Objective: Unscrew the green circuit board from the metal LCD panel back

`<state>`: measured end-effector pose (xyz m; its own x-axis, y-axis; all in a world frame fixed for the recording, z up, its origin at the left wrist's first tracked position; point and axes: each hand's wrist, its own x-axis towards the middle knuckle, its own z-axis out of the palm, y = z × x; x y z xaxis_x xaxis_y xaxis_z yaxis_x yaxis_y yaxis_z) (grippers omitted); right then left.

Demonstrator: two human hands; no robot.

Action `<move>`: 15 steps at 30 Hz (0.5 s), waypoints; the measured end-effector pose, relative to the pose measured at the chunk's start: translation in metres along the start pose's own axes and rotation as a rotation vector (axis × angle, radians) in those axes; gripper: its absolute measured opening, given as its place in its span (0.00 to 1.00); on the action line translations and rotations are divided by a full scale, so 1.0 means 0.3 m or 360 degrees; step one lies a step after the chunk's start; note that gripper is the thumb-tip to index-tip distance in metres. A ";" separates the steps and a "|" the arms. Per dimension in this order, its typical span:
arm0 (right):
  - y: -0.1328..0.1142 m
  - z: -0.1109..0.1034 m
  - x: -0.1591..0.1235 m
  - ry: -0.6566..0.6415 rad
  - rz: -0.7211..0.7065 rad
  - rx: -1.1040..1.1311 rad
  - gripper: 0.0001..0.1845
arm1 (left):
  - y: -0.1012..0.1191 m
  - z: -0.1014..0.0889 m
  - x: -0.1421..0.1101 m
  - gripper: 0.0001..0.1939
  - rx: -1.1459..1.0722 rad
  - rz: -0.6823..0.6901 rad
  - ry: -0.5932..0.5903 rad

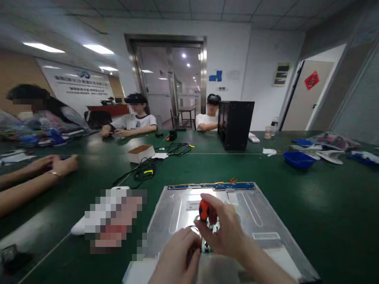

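The screwdriver (204, 210), with its orange-and-dark handle, stands roughly upright over the middle of the metal panel (251, 209). The person's right hand (226, 227) holds that handle, thumb and fingertips closed around it from the panel's right side. Below the handle, a small green circuit board (206, 247) shows on the panel, partly covered by the hands. The left hand (179, 254) is over the near, left-of-centre part of the panel, its fingers curled in beside the foot of the screwdriver; whether they grip anything cannot be told.

A blue circuit strip (213, 187) runs along the panel's far edge, and a pale label strip (266, 236) is on its right part. The panel lies flat on the green table (319, 205). Left of the panel is a white object (102, 207), partly blurred into blocks. Beyond the panel's far left corner lie black cables (142, 171) with a yellow tag, near a small open box (142, 154).

Farther left of the panel, a co-worker's hands (60, 165) are held close together above the table. Well beyond the panel's far edge, toward its right, stands a black case (236, 125). Beyond the panel's far right corner sits a blue tray (299, 159).
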<state>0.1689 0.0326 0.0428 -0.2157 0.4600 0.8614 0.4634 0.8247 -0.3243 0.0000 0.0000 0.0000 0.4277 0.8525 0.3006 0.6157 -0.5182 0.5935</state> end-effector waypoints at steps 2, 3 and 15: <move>-0.004 -0.007 -0.004 -0.0037 -0.0016 0.0059 0.25 | 0.004 -0.004 0.000 0.06 -0.0009 0.0007 0.0007; -0.006 -0.010 -0.005 -0.0049 -0.0020 0.0078 0.25 | 0.006 -0.005 0.000 0.06 -0.0013 0.0008 0.0008; 0.002 -0.004 -0.012 -0.0017 0.0013 0.0002 0.21 | 0.024 -0.019 0.003 0.08 -0.0004 -0.0059 -0.0028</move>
<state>0.1710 0.0311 0.0399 -0.2208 0.4703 0.8544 0.4639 0.8212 -0.3322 0.0011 -0.0025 0.0086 0.4165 0.8696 0.2651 0.6298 -0.4863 0.6057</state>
